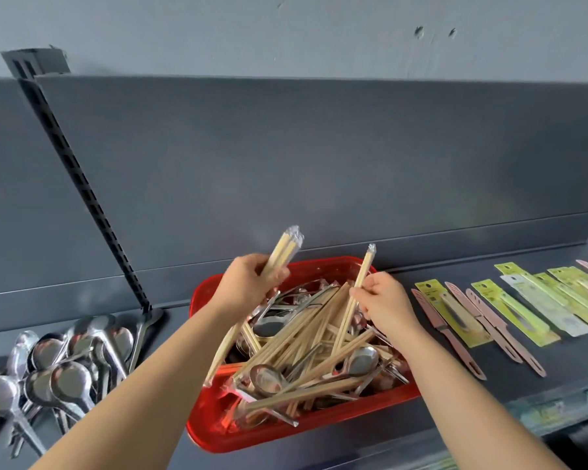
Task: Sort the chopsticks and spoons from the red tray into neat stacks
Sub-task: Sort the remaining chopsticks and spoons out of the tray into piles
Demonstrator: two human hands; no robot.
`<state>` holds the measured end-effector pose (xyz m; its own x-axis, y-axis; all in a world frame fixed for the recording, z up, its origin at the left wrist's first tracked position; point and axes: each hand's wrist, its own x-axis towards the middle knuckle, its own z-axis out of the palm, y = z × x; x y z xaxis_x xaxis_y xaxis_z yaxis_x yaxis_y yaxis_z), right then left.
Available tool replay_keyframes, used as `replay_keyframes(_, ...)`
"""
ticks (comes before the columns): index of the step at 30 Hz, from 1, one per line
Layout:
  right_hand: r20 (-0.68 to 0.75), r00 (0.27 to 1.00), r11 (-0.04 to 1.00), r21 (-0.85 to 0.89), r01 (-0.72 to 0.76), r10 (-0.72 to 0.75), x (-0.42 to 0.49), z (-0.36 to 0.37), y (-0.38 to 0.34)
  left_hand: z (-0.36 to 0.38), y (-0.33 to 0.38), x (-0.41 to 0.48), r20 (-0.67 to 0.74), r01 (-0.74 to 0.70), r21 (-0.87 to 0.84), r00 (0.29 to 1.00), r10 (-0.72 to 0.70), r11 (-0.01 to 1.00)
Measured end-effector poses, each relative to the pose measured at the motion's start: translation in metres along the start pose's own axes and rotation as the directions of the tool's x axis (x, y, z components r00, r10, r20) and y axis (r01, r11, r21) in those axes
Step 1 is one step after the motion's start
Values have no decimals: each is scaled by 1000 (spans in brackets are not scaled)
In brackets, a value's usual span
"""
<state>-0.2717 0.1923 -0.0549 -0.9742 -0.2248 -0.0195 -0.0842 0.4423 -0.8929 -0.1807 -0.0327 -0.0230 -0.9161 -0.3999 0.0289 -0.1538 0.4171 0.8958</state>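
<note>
Where the grey shelf (571, 364) meets its back panel (319, 164), the red tray (286, 435) sits.

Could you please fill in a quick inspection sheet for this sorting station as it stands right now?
Surface: dark grey shelf.
Job's things: red tray holds mixed chopsticks and spoons; spoon pile lies on the shelf left of it.
Clutter: green carded packs and pink knives lie in a row right of the tray.
Grippers: left hand grips a wrapped chopstick bundle; right hand pinches one wrapped pair.
Cables: nothing seen.
Surroundings: grey back panel, slotted upright.
</note>
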Motion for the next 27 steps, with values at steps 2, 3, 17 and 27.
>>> replay_keyframes(2,3,1000,996,88,-8,8,2,-6,-2,11,-6,-1,99,50,191,993,-70,980)
replay_keyframes(3,-7,1000,991,133,-5,6,2,-8,-3,17,-9,-2,146,63,298,983,-111,952)
replay_keyframes(17,131,983,992,3,-130,128,-7,-22,-4,30,-25,-8,201,114,465,952,-230,878)
replay_keyframes(27,224,909,905,-328,-270,352,-13,-3,7,45,-33,-16,217,66,515,954,-205,854)
